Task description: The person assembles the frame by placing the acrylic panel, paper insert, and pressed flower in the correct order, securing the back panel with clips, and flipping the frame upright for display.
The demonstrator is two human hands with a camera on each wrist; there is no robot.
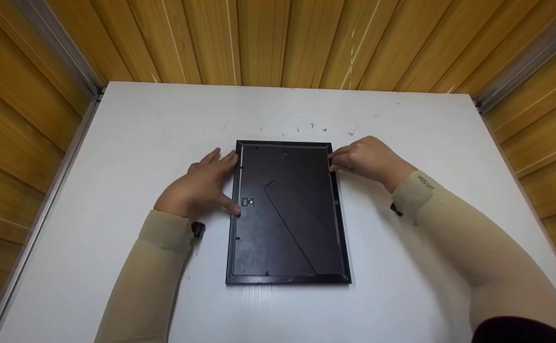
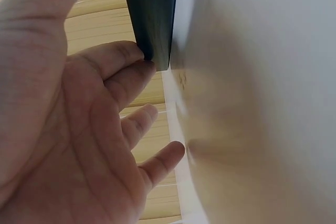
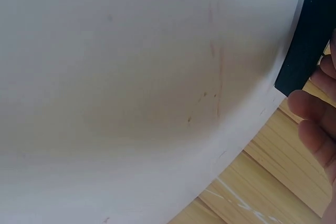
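A black picture frame [image 1: 292,214] lies back side up on the white table, its easel-style stand flat against the backing. Along the frame's left side rests my left hand [image 1: 199,186], fingers spread, with the thumb on the edge near a small metal hanger [image 1: 248,202]. In the left wrist view two fingertips touch the frame's side [image 2: 152,19] while the other fingers reach past its end. At the upper right edge, my right hand [image 1: 368,159] has its bent fingers gripping the rim. The right wrist view shows fingers [image 3: 315,111] close by the frame's corner [image 3: 294,80].
Small dark tabs [image 1: 242,167] sit along the inner edge of the backing. The white table [image 1: 163,114] has scuffs and dark specks beyond the frame. Wood-patterned panels [image 1: 263,43] stand behind it and on both sides, with metal posts at the corners.
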